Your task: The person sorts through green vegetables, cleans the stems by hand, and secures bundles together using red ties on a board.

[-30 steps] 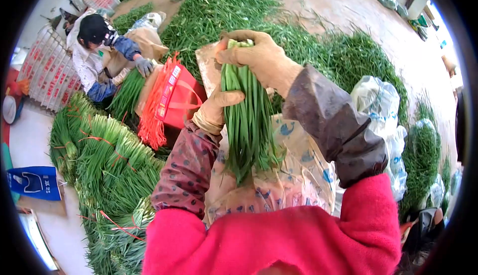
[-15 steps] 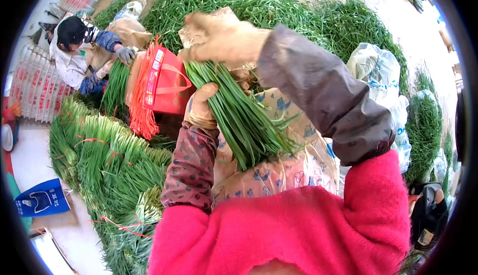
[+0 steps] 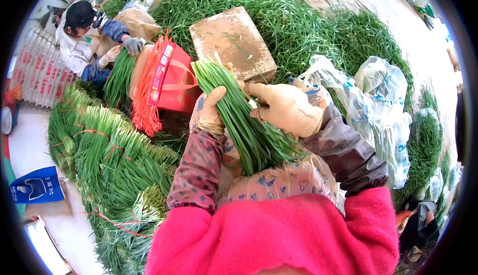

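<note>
A bunch of garlic chives slants across my lap, its pale cut ends up and leafy tips down. My gloved left hand is wrapped around its upper part, thumb across the front. At the bunch's right side, my gloved right hand has curled fingers pressed against the blades; the exact pinch is partly hidden. Beyond both hands stands a worn wooden block with a few loose blades on top. To the left of the bunch is a red bag, with orange-red ties draped over its side.
Tied chive bundles are stacked at left. Loose chives heap up ahead, with clear plastic bags to the right. A co-worker handles chives at upper left near white crates. A blue bag lies lower left.
My right hand has come down from above the bunch's cut ends, over the block, to its right side. The block is now uncovered. My left hand keeps its hold on the bunch.
</note>
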The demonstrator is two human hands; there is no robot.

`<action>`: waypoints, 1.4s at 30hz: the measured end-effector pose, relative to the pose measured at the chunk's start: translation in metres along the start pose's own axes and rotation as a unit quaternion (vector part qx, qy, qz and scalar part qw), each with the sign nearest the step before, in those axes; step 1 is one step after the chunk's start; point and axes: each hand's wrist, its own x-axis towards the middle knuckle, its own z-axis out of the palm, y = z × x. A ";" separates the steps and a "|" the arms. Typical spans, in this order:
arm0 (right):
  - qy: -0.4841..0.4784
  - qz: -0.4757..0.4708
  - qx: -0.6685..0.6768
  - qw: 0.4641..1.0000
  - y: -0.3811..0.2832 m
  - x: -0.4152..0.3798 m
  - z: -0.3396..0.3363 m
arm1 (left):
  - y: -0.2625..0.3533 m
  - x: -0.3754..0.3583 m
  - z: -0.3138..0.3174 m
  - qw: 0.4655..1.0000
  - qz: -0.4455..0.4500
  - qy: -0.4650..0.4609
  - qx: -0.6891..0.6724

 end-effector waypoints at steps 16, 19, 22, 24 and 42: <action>-0.115 0.068 0.605 0.785 0.019 0.032 0.009 | -0.011 0.007 0.006 0.985 0.000 -0.089 -0.145; -0.090 0.083 0.693 0.710 0.021 0.038 0.009 | -0.006 0.007 -0.002 0.993 -0.032 -0.090 -0.073; -0.105 0.158 0.690 0.699 0.019 0.049 -0.002 | -0.001 0.006 0.004 0.998 -0.048 -0.049 -0.008; -0.111 0.152 0.581 0.792 0.021 0.064 -0.011 | 0.008 0.008 0.005 0.980 -0.143 -0.031 0.134; 0.103 -0.011 0.172 0.980 0.023 0.090 -0.028 | 0.060 0.041 0.035 0.966 0.163 0.140 0.144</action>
